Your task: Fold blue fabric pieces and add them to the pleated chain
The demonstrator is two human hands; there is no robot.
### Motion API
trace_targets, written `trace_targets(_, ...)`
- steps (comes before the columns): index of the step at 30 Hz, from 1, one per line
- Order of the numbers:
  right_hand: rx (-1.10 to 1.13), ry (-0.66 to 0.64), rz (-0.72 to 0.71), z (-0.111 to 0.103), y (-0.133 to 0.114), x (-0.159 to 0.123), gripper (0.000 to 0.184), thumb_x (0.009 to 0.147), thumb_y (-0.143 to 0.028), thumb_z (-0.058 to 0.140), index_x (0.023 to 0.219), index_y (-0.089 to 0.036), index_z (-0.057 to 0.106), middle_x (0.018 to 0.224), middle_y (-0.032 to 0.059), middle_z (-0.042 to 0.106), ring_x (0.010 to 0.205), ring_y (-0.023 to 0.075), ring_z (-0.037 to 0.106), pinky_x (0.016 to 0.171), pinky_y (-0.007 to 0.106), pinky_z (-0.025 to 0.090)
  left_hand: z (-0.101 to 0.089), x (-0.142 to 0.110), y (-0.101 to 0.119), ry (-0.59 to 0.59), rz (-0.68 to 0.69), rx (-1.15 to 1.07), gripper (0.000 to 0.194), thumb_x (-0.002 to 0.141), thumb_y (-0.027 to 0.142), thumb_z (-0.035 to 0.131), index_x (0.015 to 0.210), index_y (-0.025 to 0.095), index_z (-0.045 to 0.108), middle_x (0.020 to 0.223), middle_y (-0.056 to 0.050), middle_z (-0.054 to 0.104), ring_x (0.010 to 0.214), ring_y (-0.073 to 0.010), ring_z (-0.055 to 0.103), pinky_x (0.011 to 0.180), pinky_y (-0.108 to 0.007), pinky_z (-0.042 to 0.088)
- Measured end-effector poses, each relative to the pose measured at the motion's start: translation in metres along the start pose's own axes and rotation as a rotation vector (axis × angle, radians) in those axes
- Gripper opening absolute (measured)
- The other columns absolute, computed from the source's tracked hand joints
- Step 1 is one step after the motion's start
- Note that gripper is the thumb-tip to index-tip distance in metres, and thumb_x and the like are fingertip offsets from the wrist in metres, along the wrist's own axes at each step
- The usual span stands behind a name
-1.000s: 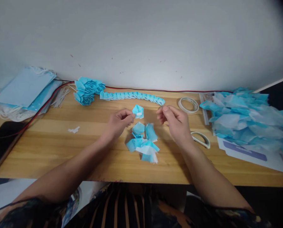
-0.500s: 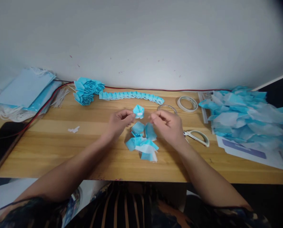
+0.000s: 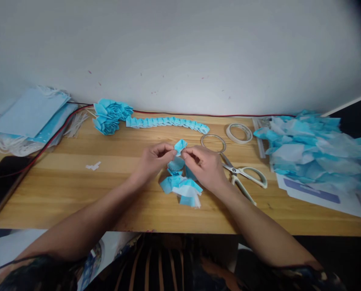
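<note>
Between my two hands is a small folded blue petal [image 3: 180, 145], pale along its lower edge. My left hand [image 3: 157, 159] pinches it from the left, thumb against the fingers. From the right, the fingertips of my right hand [image 3: 205, 165] are closed on its lower right edge. Just below, several loose blue and white petals [image 3: 183, 186] lie in a small heap on the table, partly hidden by my right hand. Open scissors [image 3: 243, 173] with white handles rest right of my right hand, and a thin tape ring [image 3: 213, 143] lies behind it.
A row of folded blue pieces [image 3: 168, 121] and blue fabric flowers [image 3: 110, 115] lie along the wall. At right are a tape roll [image 3: 239, 133] and a big petal pile [image 3: 313, 149]. Masks [image 3: 31, 113], a phone [image 3: 7, 182] and white scraps [image 3: 93, 166] are at left.
My right hand has moved left and now grips the folded petal too. The petal has tilted, and the white strip on its face no longer shows. More of the scissors is visible.
</note>
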State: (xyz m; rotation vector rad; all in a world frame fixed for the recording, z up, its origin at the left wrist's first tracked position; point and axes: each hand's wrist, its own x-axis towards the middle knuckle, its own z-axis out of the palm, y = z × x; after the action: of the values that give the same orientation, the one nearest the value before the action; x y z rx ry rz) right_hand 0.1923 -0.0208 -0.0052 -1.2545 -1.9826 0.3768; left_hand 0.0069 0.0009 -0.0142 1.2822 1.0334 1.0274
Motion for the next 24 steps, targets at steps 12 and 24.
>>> trace_targets(12, -0.121, -0.018, -0.024, 0.003, -0.001, -0.001, 0.021, 0.097, -0.025, 0.057, 0.086, -0.023, 0.074, 0.079, 0.0034, 0.076, 0.074, 0.0189, 0.067, 0.070, 0.031, 0.045, 0.002, -0.002, 0.001, -0.037, 0.022, 0.036, 0.020, 0.076, 0.036, 0.073, 0.076, 0.017, 0.068, 0.067, 0.002, 0.061, 0.061, -0.0101, 0.051, 0.059, -0.023, 0.042)
trace_targets(24, 0.074, 0.090, 0.106, -0.009, -0.003, 0.004, 0.017, 0.090, -0.024, 0.060, 0.076, -0.023, 0.069, 0.071, 0.0000, 0.072, 0.063, 0.0155, 0.062, 0.064, 0.029, 0.045, -0.002, 0.001, 0.001, -0.008, -0.030, 0.046, 0.026, 0.077, 0.040, 0.069, 0.065, 0.018, 0.060, 0.061, 0.002, 0.056, 0.057, -0.0100, 0.049, 0.057, -0.024, 0.041)
